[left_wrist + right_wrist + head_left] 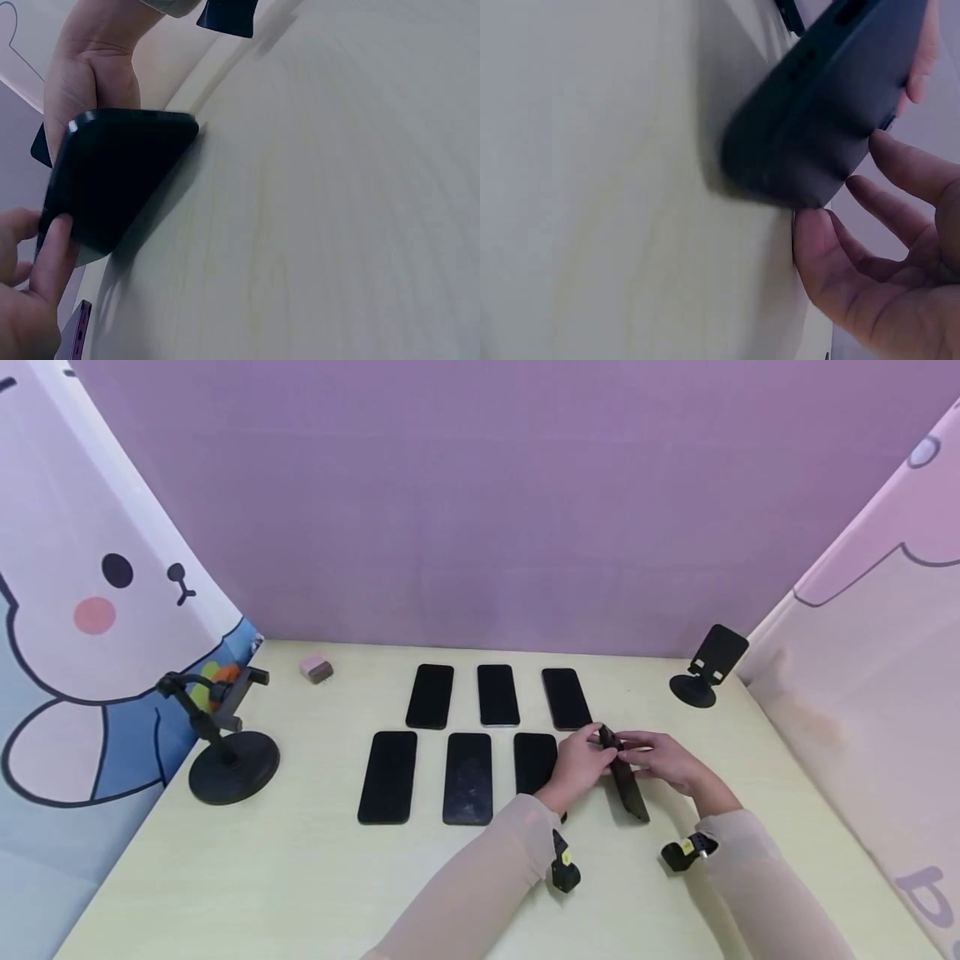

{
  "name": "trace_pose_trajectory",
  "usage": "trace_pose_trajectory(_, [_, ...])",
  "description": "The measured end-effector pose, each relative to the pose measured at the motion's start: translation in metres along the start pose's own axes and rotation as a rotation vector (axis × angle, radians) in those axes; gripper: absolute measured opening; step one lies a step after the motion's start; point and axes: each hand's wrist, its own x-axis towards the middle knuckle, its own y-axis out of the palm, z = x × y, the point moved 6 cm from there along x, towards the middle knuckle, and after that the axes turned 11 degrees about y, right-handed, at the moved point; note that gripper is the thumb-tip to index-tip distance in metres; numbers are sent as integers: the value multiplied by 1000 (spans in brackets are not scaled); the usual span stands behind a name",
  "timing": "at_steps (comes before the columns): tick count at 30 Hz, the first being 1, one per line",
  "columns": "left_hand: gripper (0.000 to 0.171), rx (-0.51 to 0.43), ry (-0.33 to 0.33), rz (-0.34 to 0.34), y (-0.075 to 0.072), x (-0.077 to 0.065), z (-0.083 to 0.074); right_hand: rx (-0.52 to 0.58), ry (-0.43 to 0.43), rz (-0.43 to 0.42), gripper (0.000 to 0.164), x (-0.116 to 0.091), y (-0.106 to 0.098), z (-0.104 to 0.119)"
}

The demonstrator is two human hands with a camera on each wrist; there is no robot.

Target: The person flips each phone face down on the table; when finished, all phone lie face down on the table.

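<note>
A dark smartphone (628, 789) is tipped up on its long edge at the right of the front row, its shadow on the table beneath. My left hand (579, 767) pinches it near the far end from the left. On the other side my right hand (663, 762) holds that same end, with thumb and fingers at its edge and back. The left wrist view shows the phone's dark, smooth face (112, 176); its back (829, 131) faces the right wrist camera. Another phone (534, 756) lies flat, partly hidden under my left forearm.
Two more phones, one smudged (467, 781), continue the front row leftward; behind lie three others, including one at the middle (498, 695). A black stand with a clamp arm (232, 767) is at left, a small phone stand (717, 656) at back right, a small pinkish block (316, 669) at back left.
</note>
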Motion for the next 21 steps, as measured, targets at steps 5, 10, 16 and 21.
trace_pose_trajectory(5, [49,174,20,51,-3,4,5,-84,45,-77,53,5,-4,-5])
trace_pose_trajectory(10, [48,392,66,107,-5,7,9,-132,40,-113,53,6,-2,-5])
trace_pose_trajectory(16, [47,669,123,150,-5,11,9,-202,41,-139,52,5,0,-2])
trace_pose_trajectory(21, [46,718,119,163,-3,13,9,-243,58,-162,52,5,0,0])
